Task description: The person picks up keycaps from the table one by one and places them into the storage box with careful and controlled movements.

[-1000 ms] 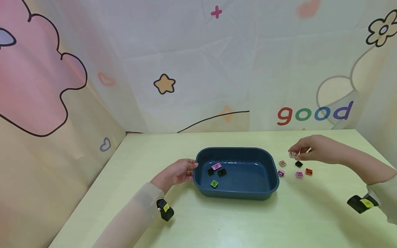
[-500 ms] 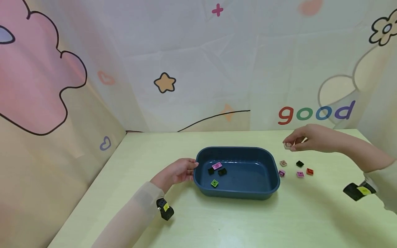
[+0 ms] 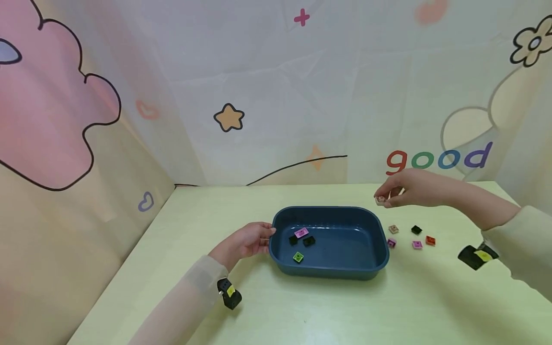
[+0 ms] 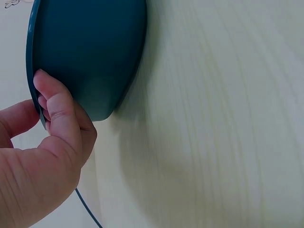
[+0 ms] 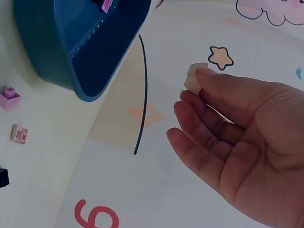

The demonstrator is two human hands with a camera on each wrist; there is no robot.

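Evidently both hands are occupied. The right hand (image 3: 409,186) pinches a pale beige toy brick (image 5: 193,80) between thumb and index finger, the other fingers loosely bent and holding nothing. That brick is clear of the table (image 3: 207,211), near the far right corner of the dark blue tray (image 3: 340,247) and apart from it. The left hand (image 3: 251,239) grips the tray's left end, its rim between thumb and fingers.

On handling: the brick appears to be hard moulded plastic, so it should prove light, stiff and not easily damaged; its smallness is the likelier fault, as it could slip from a careless pinch. Opposite side faces offer the soundest hold. The tray looks rigid, smooth and fairly light, liable to slide if knocked; the rim at the short end is a sensible place to steady it.

Inside the tray, toward its left end, lie a pink brick (image 3: 301,233), two black bricks (image 3: 309,241) and a lime green brick (image 3: 298,257). On the table right of the tray are a second beige brick (image 3: 393,229), a purple brick (image 3: 391,243), a light pink brick (image 3: 417,245), a black brick (image 3: 416,230) and an orange-red brick (image 3: 430,240). Behind stands a printed cloth backdrop (image 3: 276,129), lettered "good"
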